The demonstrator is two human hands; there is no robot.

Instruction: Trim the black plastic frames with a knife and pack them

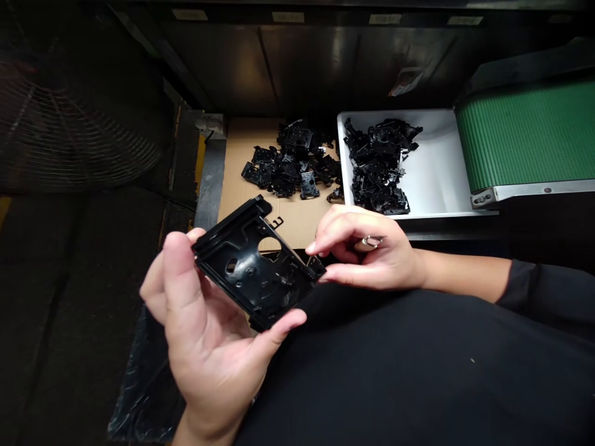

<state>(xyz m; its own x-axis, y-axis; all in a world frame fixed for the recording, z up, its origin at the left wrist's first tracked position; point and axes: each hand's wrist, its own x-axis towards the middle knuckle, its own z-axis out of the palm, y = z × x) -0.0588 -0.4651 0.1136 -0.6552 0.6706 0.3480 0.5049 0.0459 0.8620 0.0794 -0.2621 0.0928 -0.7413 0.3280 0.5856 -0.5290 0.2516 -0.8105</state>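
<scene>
A black moulded plastic frame [251, 272], with a large round hole and a small hook on its edge, is held up tilted in front of me. My left hand [211, 334] grips it from below and the left, fingers along the far edge and thumb near its lower corner. At the right corner of the frame, the thumb and index finger of my right hand [367, 248] pinch the part's edge. A ring sits on a finger of that hand. Beyond the hands, a heap of similar black plastic parts [288, 161] lies on a cardboard sheet [237, 161].
A white tray [437, 167] holds more black parts [381, 161] on its left side. A green ribbed conveyor belt [530, 133] adjoins it at right. A wire-guarded fan [69, 130] stands at left, and a dark metal panel [316, 62] rises behind the bench.
</scene>
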